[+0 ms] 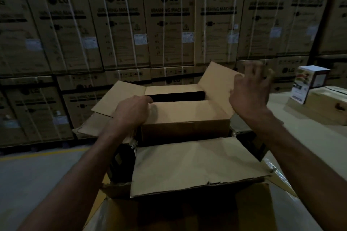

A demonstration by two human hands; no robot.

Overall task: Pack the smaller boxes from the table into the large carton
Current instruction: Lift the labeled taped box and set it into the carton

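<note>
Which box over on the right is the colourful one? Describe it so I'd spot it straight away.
Start at the open large carton in the middle and look right, past the raised right hand. There a printed box stands upright on a low plain box. It alone is white with coloured pictures; everything around it is brown cardboard.

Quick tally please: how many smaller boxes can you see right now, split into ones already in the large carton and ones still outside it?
In the large carton: 1, a plain brown box with the left hand resting on it.
Outside: 2, a printed white box leaning on a pale flat box, both at right.
Total: 3.
The right hand holds nothing.
</note>
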